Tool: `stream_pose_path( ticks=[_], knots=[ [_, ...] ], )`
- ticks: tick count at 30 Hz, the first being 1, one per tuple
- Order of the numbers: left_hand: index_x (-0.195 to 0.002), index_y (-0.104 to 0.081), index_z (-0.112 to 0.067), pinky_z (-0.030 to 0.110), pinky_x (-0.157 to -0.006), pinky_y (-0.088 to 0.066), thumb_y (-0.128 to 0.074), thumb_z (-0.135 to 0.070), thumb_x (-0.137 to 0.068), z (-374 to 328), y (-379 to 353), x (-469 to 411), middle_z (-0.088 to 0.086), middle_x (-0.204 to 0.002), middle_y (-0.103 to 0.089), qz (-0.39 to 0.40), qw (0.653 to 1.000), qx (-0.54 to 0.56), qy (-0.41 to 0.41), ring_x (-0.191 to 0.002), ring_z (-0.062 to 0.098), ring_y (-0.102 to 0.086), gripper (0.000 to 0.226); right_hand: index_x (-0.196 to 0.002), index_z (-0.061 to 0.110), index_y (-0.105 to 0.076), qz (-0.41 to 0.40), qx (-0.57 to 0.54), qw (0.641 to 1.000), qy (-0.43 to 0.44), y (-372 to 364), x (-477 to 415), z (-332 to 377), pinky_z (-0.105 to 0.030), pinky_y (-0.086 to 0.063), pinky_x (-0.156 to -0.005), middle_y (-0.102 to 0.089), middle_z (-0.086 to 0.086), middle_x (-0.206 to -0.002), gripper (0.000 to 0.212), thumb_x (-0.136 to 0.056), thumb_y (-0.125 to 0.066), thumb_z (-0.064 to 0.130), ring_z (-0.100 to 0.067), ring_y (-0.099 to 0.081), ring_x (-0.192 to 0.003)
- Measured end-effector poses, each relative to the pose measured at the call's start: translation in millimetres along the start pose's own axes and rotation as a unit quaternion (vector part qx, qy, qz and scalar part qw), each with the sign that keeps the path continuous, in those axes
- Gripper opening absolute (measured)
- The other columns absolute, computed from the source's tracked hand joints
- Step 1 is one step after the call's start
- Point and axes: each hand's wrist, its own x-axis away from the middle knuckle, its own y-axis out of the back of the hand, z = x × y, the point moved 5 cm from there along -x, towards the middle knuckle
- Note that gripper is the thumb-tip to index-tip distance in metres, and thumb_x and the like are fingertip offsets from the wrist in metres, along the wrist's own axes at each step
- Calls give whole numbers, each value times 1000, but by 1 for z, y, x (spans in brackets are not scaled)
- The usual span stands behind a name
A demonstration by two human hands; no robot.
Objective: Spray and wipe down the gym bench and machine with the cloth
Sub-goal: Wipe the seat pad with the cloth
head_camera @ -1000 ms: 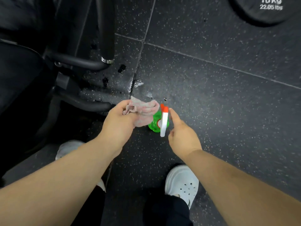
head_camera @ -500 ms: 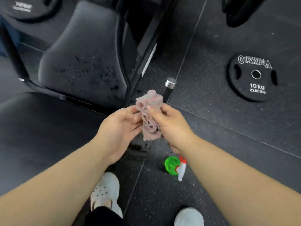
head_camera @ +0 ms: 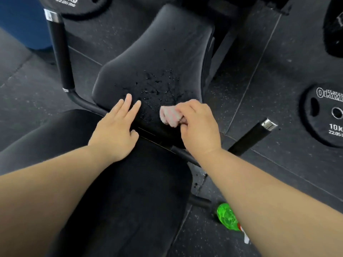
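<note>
Cloth: A bunched pink cloth [head_camera: 169,115] was pressed against the near edge of the far bench pad [head_camera: 167,49], at 5 o'clock from a patch of wet droplets [head_camera: 157,86] and just beside it.
Right hand: The right hand [head_camera: 200,125] gripped the cloth, its fingers curled tightly over it. The fabric poked out at the hand's 10 o'clock.
Left hand: The left hand [head_camera: 117,130] lay flat and held nothing, at 9 o'clock from the cloth with a gap between them. Its fingers were straight and slightly spread, and the tips rested on the far pad, pointing toward 1 o'clock.
Far pad: It was black and padded and ran away toward 12 o'clock. The droplets were scattered over its nearer half.
Near pad: A second black pad [head_camera: 120,197] filled the view's 6 o'clock, under the left forearm.
Spray bottle: A green spray bottle [head_camera: 227,217] with a red-and-white nozzle sat on the floor [head_camera: 269,75] at the view's 5 o'clock. The right forearm partly hid it, and it was well apart from the cloth.
Frame bars: A black bar with chrome ends [head_camera: 60,52] stood at 10 o'clock from the far pad. Another, chrome-capped [head_camera: 254,135], lay at 3 o'clock from the right hand.
Weight plates: A 10 kg plate [head_camera: 323,115] lay flat on the floor at the view's 3 o'clock. A second plate [head_camera: 79,5] was cut off by the edge at 11 o'clock.
Floor: It was made of dark speckled rubber tiles.
</note>
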Motion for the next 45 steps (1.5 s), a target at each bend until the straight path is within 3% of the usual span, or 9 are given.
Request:
stream_pose_path(
  ticks=[4, 7, 16, 19, 25, 32, 35, 41, 45],
  knots=[
    [-157, -6, -28, 44, -117, -28, -49, -27, -90, 5, -9, -1, -4, -165, 6, 6, 1000, 6, -5, -151, 16, 1, 79, -114, 13, -68, 101, 13, 990, 92, -9, 17, 10, -47, -54, -68, -60, -6, -111, 47, -74, -54, -8, -29, -51, -99],
    [-156, -4, -29, 44, -116, -30, -47, -27, -89, 3, -8, -1, -5, -164, 7, 3, 1000, 0, -8, -151, 15, 2, 80, -126, 18, -61, 2, 4, 999, 36, 34, -29, 7, -44, -52, -75, -54, -8, -120, 53, -80, -54, -7, -32, -50, -104],
    [-157, -7, -29, 40, -116, -26, -49, -26, -88, 5, -11, -1, -5, -164, 6, -11, 1000, 3, -9, -151, 14, 1, 80, -85, 18, -69, 91, 50, 984, 145, -18, 28, 5, -30, -49, -43, -61, -1, -89, 16, -71, -69, 10, -21, -52, -86],
    [-157, -10, -27, 39, -116, -27, -50, -25, -87, 5, -12, -3, -2, -165, 2, -17, 1000, -2, -13, -151, 15, -2, 80, -85, 27, -68, 129, 35, 977, 165, -9, 9, 8, -34, -49, -47, -55, -1, -88, 26, -78, -48, 13, -28, -56, -80],
    [-156, -8, -29, 38, -116, -27, -41, -32, -84, 7, -14, -4, -4, -164, 1, -29, 999, -13, -19, -151, 15, -4, 79, -101, 13, -72, -78, 60, 990, 97, 43, -96, 3, -45, -52, -68, -58, -10, -104, 29, -81, -56, 0, -34, -51, -93],
    [-156, -10, -28, 37, -114, -28, -27, -42, -79, 6, -13, -3, -5, -163, 0, -28, 999, -23, -18, -150, 13, -5, 80, -79, 16, -64, 148, 84, 937, 305, -14, 15, -7, -36, -51, -50, -58, 0, -85, 18, -72, -53, 5, -24, -55, -78],
    [-156, -12, -27, 39, -112, -32, -30, -42, -79, 8, -12, -3, -3, -163, -4, -21, 999, -33, -9, -150, 15, -9, 80, -73, 17, -59, 93, 70, 961, 252, 5, -29, -4, -32, -40, -41, -49, 1, -79, 22, -70, -48, -2, -20, -38, -71],
    [-155, 1, -32, 37, -118, -24, -43, -38, -85, 8, -12, -7, -8, -162, 10, -17, 999, -19, -21, -148, 7, 7, 83, -109, 14, -64, -43, 86, 992, 81, 29, -109, 12, -41, -49, -72, -50, -2, -114, 30, -87, -51, 0, -19, -31, -95],
    [-154, 3, -34, 37, -119, -21, -38, -41, -82, 9, -13, -6, -12, -160, 15, -13, 1000, 0, -14, -146, 4, 11, 84, -93, 9, -63, -17, 60, 988, 143, -27, -28, 28, -41, -53, -60, -56, -7, -93, 23, -71, -71, 9, -23, -38, -90]
  ],
)
